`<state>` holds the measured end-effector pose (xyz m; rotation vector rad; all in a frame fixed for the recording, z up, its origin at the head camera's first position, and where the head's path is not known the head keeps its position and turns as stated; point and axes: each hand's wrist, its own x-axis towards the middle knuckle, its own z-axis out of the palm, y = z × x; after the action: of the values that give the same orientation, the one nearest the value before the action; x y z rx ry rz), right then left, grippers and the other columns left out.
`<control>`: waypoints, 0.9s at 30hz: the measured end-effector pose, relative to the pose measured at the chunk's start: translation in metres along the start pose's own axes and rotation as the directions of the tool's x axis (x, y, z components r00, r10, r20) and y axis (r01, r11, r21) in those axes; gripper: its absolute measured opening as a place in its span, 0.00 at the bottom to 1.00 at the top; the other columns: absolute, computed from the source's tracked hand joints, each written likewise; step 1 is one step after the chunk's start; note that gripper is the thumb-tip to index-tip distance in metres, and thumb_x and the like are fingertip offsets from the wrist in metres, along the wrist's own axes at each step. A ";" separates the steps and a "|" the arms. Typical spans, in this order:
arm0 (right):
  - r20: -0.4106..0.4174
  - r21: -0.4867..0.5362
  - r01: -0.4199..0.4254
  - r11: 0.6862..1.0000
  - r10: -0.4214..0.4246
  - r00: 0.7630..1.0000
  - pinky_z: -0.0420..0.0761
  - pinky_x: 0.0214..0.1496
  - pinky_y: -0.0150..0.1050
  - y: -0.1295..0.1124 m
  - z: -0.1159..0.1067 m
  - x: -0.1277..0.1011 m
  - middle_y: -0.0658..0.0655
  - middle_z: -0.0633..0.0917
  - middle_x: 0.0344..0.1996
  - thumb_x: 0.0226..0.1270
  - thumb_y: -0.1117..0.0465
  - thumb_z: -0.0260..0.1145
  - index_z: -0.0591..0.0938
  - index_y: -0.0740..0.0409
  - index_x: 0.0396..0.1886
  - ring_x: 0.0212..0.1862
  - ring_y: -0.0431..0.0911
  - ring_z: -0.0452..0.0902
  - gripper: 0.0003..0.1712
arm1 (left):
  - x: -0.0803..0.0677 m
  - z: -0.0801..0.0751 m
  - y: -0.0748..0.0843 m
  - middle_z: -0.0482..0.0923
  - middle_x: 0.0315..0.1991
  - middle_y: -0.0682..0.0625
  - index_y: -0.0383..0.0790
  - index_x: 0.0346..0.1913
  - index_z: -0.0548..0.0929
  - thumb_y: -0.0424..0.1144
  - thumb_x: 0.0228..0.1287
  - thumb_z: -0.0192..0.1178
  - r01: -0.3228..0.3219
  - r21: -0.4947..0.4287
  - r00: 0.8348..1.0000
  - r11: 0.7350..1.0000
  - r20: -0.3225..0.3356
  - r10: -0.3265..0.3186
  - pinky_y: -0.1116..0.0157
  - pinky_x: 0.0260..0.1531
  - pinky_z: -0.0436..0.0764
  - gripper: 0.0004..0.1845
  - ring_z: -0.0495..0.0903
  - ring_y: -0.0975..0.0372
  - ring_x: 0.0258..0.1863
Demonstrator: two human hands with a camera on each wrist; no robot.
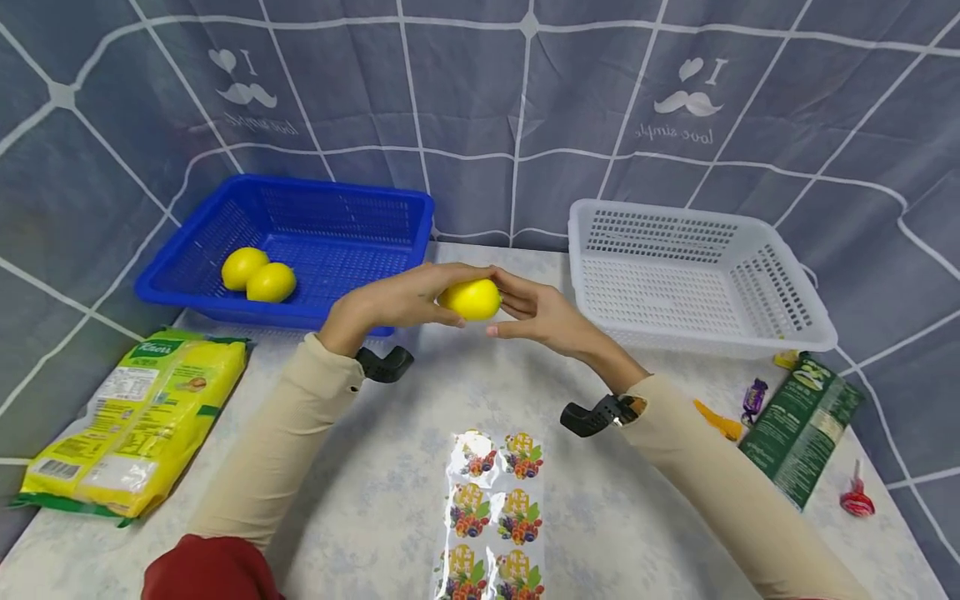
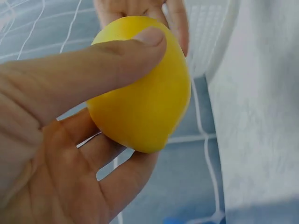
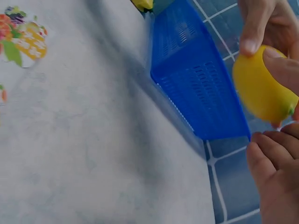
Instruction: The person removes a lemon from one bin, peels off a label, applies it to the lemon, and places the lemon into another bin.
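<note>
Both hands are meeting above the table, the left hand point(image 1: 397, 302) gripping a lemon point(image 1: 471, 299) with thumb and fingers while the right hand point(image 1: 543, 315) curls fingers on it; two lemons point(image 1: 257, 276) are lying in the blue basket point(image 1: 339, 235) beyond the left hand, and the white basket point(image 1: 750, 333) beside the right hand is holding none, so the work seems partway.

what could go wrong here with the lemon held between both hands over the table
The lemon is held in the air by fingertips of the left hand and right hand; it might slip and roll across the table. The smooth round skin gives the left thumb little purchase.
</note>
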<state>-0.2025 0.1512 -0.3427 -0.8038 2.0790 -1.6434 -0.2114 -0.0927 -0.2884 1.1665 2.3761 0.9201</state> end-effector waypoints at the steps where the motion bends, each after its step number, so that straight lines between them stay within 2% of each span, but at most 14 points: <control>1: -0.012 0.014 -0.003 1.000 0.003 1.000 0.64 0.70 0.36 0.000 -0.001 -0.004 0.52 0.52 0.77 0.65 0.64 0.70 0.52 0.56 0.78 0.74 0.46 0.57 0.49 | 0.004 0.002 0.002 0.62 0.72 0.40 0.33 0.75 0.60 0.28 0.65 0.63 -0.007 0.003 1.000 1.000 0.005 0.007 0.51 0.65 0.67 0.37 0.67 0.50 0.65; 6: -0.083 0.051 -0.013 0.999 0.017 0.996 0.69 0.67 0.38 0.000 -0.008 -0.014 0.56 0.55 0.77 0.65 0.66 0.69 0.54 0.62 0.77 0.72 0.50 0.61 0.46 | 0.020 0.014 0.009 0.62 0.72 0.40 0.32 0.74 0.60 0.28 0.65 0.63 -0.038 0.034 0.999 0.999 -0.003 0.038 0.53 0.67 0.65 0.37 0.66 0.50 0.67; 9: -0.120 0.062 -0.022 0.998 0.029 0.992 0.73 0.64 0.39 0.003 -0.011 -0.019 0.57 0.56 0.76 0.66 0.67 0.68 0.55 0.63 0.77 0.71 0.52 0.64 0.45 | 0.028 0.022 0.011 0.61 0.72 0.39 0.31 0.74 0.60 0.28 0.64 0.64 -0.049 0.063 0.998 0.997 -0.042 0.051 0.54 0.68 0.64 0.37 0.65 0.49 0.67; 11: -0.142 0.066 -0.035 0.997 0.044 0.989 0.74 0.62 0.38 0.007 -0.013 -0.023 0.58 0.59 0.75 0.66 0.66 0.68 0.56 0.63 0.76 0.69 0.53 0.66 0.44 | 0.033 0.028 0.010 0.61 0.72 0.38 0.30 0.74 0.60 0.28 0.62 0.65 -0.032 0.070 0.994 0.997 -0.098 0.039 0.53 0.68 0.64 0.39 0.65 0.49 0.67; 13: -0.167 0.065 -0.052 0.997 0.062 0.984 0.76 0.60 0.38 0.012 -0.013 -0.026 0.59 0.62 0.74 0.66 0.66 0.68 0.58 0.63 0.76 0.68 0.53 0.68 0.43 | 0.036 0.037 0.006 0.64 0.70 0.37 0.29 0.72 0.62 0.28 0.60 0.67 -0.005 0.049 0.984 0.999 -0.177 0.013 0.54 0.67 0.66 0.38 0.67 0.49 0.66; 16: -0.195 0.077 -0.084 0.993 0.098 0.976 0.77 0.60 0.40 0.023 -0.011 -0.029 0.61 0.68 0.70 0.65 0.66 0.69 0.63 0.64 0.74 0.67 0.54 0.70 0.40 | 0.039 0.052 -0.005 0.71 0.64 0.37 0.27 0.67 0.69 0.27 0.57 0.69 0.032 -0.050 0.961 0.998 -0.274 -0.045 0.55 0.63 0.71 0.35 0.73 0.50 0.60; 18: -0.211 0.064 -0.110 0.992 0.121 0.970 0.76 0.60 0.41 0.032 -0.009 -0.032 0.61 0.69 0.69 0.63 0.66 0.70 0.65 0.65 0.72 0.67 0.54 0.70 0.39 | 0.041 0.063 -0.012 0.76 0.60 0.37 0.26 0.63 0.73 0.26 0.55 0.71 0.044 -0.103 0.949 0.994 -0.306 -0.074 0.56 0.60 0.74 0.31 0.76 0.50 0.56; 23: -0.225 0.012 -0.141 0.990 0.140 0.964 0.73 0.64 0.45 0.051 -0.004 -0.033 0.61 0.66 0.71 0.61 0.68 0.71 0.65 0.64 0.72 0.69 0.57 0.66 0.40 | 0.043 0.082 -0.029 0.78 0.58 0.37 0.26 0.61 0.76 0.26 0.53 0.72 0.083 -0.150 0.940 0.985 -0.315 -0.127 0.57 0.59 0.76 0.30 0.78 0.50 0.55; 27: -0.210 0.009 -0.157 0.988 0.155 0.965 0.71 0.66 0.44 0.062 0.000 -0.031 0.62 0.67 0.71 0.61 0.71 0.71 0.66 0.64 0.72 0.68 0.57 0.66 0.40 | 0.042 0.091 -0.040 0.77 0.59 0.37 0.27 0.62 0.76 0.25 0.55 0.70 0.102 -0.182 0.946 0.978 -0.286 -0.152 0.57 0.60 0.75 0.29 0.77 0.50 0.58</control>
<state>-0.1910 0.1811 -0.4040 -0.4702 2.2278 -1.6974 -0.2098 -0.0411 -0.3834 0.8501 2.5102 1.2995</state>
